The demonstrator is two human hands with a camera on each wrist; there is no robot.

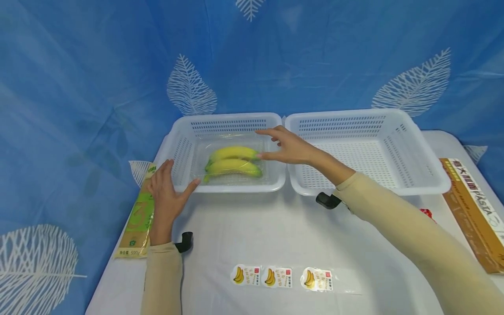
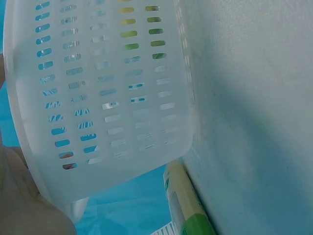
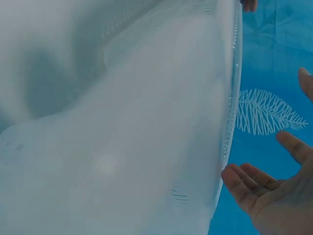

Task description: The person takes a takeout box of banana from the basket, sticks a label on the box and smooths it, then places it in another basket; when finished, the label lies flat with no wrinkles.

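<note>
1. With the bananas as the clock's centre and twelve at the far side, the left hand (image 1: 167,190) lies at eight o'clock, by the basket's near-left corner. Its thumb stands apart from the fingers and points at the rim; nothing is clamped, and contact with the rim cannot be told.
2. The right hand (image 1: 289,146) reaches in from between two and three o'clock, over the basket's side, thumb and forefinger spread beside the banana tips. It grips nothing; whether it touches the wrapping is unclear.
3. Two curved, yellow-green bananas (image 1: 233,165) lie side by side, tips toward three o'clock. A shallow, clear plastic tray (image 1: 200,151) apparently keeps them paired, its shiny film creased near the edges.
4. Around it stands a white, slotted plastic basket (image 1: 236,189), its walls presumably there to corral the tray; yellow and green show through the slots in the left wrist view. A matching white rectangular basket (image 1: 350,155) sits at three o'clock.
5. At five o'clock, three white banana-printed stickers (image 1: 277,277) lie flat on a glossy strip, probably so they stay easy to peel.
6. A green-and-tan packet (image 1: 138,218) flanks the left hand toward eight o'clock.
</note>
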